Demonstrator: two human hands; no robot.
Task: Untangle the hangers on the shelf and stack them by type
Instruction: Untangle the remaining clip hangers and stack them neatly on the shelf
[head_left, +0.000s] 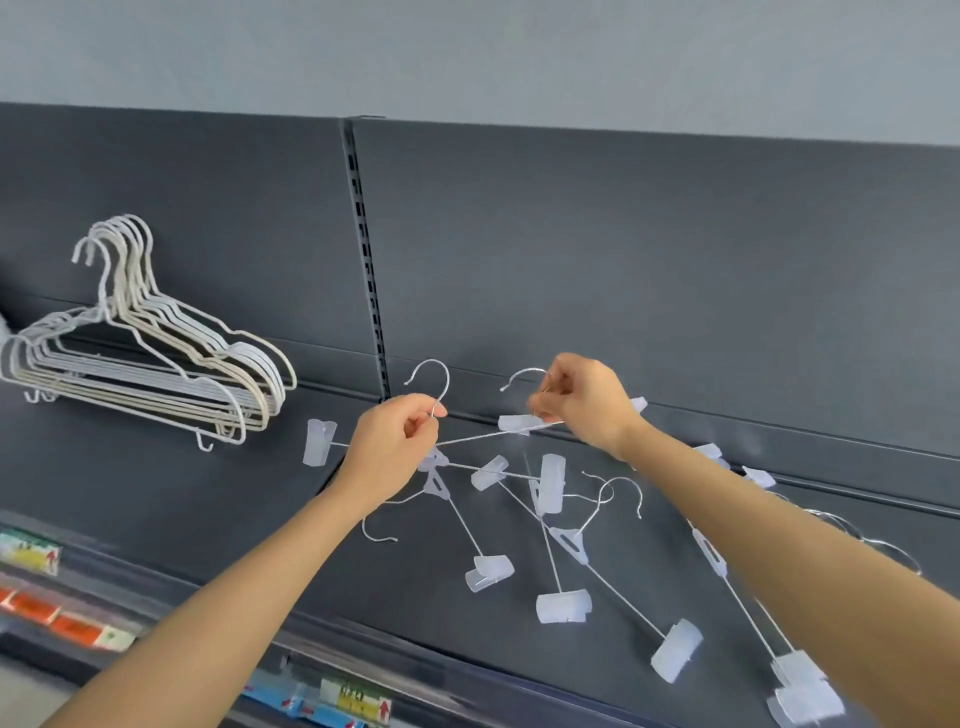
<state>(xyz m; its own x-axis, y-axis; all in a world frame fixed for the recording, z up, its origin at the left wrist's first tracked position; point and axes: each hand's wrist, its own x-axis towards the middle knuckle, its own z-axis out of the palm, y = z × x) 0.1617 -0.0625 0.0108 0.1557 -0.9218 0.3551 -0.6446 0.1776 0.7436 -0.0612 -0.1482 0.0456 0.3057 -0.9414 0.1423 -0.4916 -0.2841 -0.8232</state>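
**Two hands part a knot of clip hangers on the shelf**

Left hand (395, 447), centre frame, pinches the neck of one clip hanger just under its hook (434, 371). Right hand (584, 405), just right of it and a little higher, pinches a second hanger by its hook (522, 375) and upper clip. That hanger's thin bar runs down-left towards the left hand and seems to cross the first hanger's bar there, so freeing it probably means drawing it up-right along its own length. The rest of the tangle (545, 483) sprawls below and to the right on the dark shelf (156, 509). A sorted stack of plain hangers (156, 364) lies at upper left. The price labels (31, 553) at lower left are too blurred to read.
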